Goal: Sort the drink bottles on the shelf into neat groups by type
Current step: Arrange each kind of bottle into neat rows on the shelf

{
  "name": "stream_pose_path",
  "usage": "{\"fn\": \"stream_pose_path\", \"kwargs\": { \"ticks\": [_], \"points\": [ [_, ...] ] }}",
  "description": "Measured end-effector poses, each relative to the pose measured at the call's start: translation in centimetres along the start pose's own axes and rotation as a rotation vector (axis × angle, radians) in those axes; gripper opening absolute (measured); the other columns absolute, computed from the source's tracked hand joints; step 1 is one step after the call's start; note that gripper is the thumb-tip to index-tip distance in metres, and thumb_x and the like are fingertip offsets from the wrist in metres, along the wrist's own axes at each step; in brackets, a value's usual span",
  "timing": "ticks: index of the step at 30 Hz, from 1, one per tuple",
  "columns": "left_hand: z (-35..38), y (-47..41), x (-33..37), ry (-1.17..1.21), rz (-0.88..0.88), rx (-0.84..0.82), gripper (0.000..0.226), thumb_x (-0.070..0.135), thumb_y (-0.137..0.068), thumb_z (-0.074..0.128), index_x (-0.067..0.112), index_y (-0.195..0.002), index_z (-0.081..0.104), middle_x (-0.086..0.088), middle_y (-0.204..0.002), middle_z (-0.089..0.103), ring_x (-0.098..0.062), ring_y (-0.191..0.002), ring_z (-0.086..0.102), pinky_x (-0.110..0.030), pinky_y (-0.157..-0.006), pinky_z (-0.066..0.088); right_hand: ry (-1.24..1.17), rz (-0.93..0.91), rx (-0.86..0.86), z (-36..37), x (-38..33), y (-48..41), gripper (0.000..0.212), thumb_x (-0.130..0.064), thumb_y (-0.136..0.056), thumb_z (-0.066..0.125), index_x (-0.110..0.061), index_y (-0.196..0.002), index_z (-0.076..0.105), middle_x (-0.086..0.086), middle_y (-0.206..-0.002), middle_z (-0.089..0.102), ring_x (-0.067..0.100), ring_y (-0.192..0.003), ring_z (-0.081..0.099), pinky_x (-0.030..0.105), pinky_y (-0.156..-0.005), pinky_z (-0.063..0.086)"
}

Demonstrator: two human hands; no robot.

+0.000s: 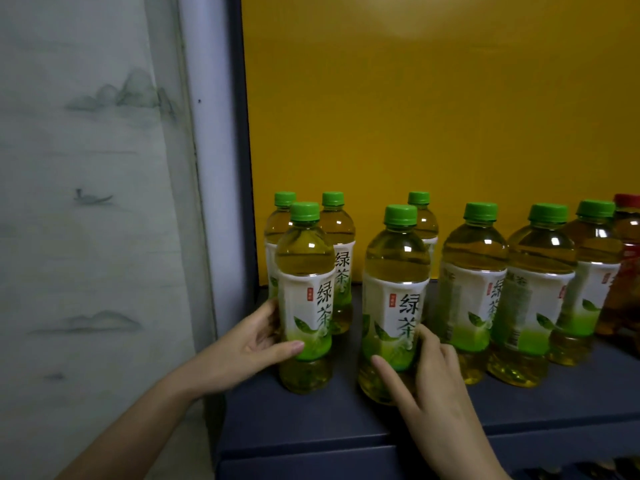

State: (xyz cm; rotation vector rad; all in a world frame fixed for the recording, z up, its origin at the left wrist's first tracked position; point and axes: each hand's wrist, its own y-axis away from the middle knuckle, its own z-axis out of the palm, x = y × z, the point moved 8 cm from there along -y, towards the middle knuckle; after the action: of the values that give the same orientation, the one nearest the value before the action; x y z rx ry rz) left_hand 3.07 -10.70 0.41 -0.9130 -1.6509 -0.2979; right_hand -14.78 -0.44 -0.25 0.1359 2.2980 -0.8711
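Several green-capped green tea bottles stand on the dark blue shelf [311, 420] in front of a yellow back panel. My left hand [247, 344] grips the front left bottle [305, 296] low on its label, thumb in front and fingers behind. My right hand [429, 375] holds the front middle bottle [394, 299] near its base, thumb on the front and fingers round the right side. Three more green tea bottles stand behind these two. Another three [474, 289] line up to the right. A red-capped bottle [627, 265] of darker drink stands at the far right edge.
The shelf's dark left upright [242, 150] and a pale wall panel with an ink landscape [97, 202] bound the left side. The yellow back panel [433, 116] closes the rear. Bare shelf surface lies in front of the bottles, up to the front edge [346, 445].
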Motion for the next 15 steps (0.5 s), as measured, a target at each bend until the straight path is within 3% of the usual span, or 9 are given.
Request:
{"fn": "stream_pose_path", "kwargs": {
  "ticks": [3,6,9,12,15],
  "points": [
    [-0.3,-0.2,0.2,-0.262,0.005,0.181,0.093,0.061,-0.046,0.080,0.051,-0.123,0.029,0.034,-0.127,0.048,0.007,-0.121,0.046,-0.016,-0.099,0.040,0.054,-0.092,-0.018,1.6,-1.0,-0.9,0.065,-0.064,-0.073,0.048,-0.029,-0.126,0.035,-0.014,-0.111,0.045,0.001,-0.101,0.035,0.017,-0.082,0.035],
    [-0.8,0.2,1.0,-0.488,0.068,0.444,0.090,0.067,-0.041,0.074,0.041,-0.119,0.036,0.021,-0.123,0.050,0.003,-0.113,0.049,-0.021,-0.096,0.043,0.039,-0.113,-0.049,2.6,-1.4,-1.7,0.061,-0.062,-0.076,0.052,-0.030,-0.125,0.036,-0.012,-0.112,0.045,0.004,-0.102,0.037,0.019,-0.083,0.037],
    [-1.5,0.5,-0.1,-0.304,0.056,0.419,0.079,0.055,-0.044,0.078,0.035,-0.111,0.043,0.015,-0.119,0.058,0.000,-0.109,0.057,-0.025,-0.092,0.051,-0.040,-0.107,-0.139,3.3,-1.3,-2.3,0.056,-0.054,-0.080,0.056,-0.034,-0.127,0.034,-0.016,-0.118,0.045,0.003,-0.107,0.037,0.022,-0.088,0.039],
    [-2.2,0.8,-0.8,-0.046,0.058,0.316,0.087,0.044,-0.041,0.087,0.025,-0.116,0.048,0.004,-0.119,0.062,-0.003,-0.110,0.060,-0.017,-0.084,0.051,-0.067,-0.108,-0.206,3.8,-1.3,-2.7,0.055,-0.049,-0.082,0.057,-0.033,-0.128,0.033,-0.018,-0.119,0.045,0.002,-0.109,0.035,0.019,-0.088,0.036],
    [-2.8,0.9,-1.0,0.025,0.057,0.279,0.091,0.045,-0.038,0.089,0.023,-0.119,0.053,0.001,-0.120,0.064,-0.010,-0.111,0.061,-0.019,-0.084,0.052,-0.092,-0.128,-0.258,4.8,-1.8,-3.2,0.055,-0.048,-0.083,0.057,-0.032,-0.130,0.033,-0.023,-0.120,0.042,0.001,-0.110,0.035,0.015,-0.088,0.032]
  ]
}}
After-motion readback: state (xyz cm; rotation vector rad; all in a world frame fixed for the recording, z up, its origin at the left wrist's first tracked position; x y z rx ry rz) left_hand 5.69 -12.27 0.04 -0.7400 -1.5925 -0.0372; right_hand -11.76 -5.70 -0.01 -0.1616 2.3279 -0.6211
